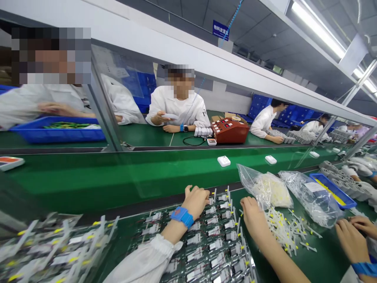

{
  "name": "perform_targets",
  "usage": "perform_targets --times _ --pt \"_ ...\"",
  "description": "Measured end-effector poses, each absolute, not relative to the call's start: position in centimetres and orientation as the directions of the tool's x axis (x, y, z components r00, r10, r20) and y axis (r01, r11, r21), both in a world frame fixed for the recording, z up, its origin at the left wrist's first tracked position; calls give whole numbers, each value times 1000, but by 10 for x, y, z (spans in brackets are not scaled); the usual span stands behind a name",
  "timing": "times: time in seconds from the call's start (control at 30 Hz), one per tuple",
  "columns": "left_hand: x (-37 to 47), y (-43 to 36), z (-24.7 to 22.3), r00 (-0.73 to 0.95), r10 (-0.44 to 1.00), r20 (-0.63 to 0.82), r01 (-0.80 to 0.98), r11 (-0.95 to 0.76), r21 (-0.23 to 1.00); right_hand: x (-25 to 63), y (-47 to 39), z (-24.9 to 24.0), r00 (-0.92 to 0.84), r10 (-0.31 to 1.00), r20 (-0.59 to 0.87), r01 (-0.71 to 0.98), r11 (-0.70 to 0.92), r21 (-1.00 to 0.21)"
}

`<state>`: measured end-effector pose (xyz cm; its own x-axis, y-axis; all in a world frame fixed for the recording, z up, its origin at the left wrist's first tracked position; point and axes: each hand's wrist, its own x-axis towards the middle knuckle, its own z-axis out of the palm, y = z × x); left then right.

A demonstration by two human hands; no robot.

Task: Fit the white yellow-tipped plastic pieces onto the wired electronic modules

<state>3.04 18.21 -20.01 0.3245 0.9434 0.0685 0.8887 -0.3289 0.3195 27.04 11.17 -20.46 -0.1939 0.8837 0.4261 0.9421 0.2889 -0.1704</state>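
Grip unclear: left hand (195,200) over parts (215,244) on the desk (324,257), right hand (252,212) beside the sticks (283,232).
Both curl, hiding any hold; a light touch would spare the tightly packed rows.

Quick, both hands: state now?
Left hand: fingers bent over rows of parts; grip hidden.
Right hand: fingers curled beside clear bag; can't tell if holding.

Hall brightly lit from overhead tube lights (319,29) at upper right, sheen cast on green belt (188,169), left edge blurred, frame edges stretched, faces pixelated.
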Motion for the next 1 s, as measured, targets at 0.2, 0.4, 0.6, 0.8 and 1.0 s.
perform_targets --times 0.2,0.4,0.6,0.8,1.0 --pt "27 179 -187 344 938 39 895 -340 289 268 113 -203 -199 858 473 838 400 -372" --pt "25 172 -168 391 920 23 884 -382 269 264 117 -213 -120 841 527 667 462 -584" --pt "40 157 -165 492 870 -21 845 -472 251 258 117 -220 -30 854 519 490 466 -737" --pt "49 146 -168 479 878 -6 867 -472 161 254 115 -221 7 875 484 349 451 -821" --pt "51 142 -164 464 885 -34 882 -458 113 253 115 -218 12 877 480 374 441 -816"
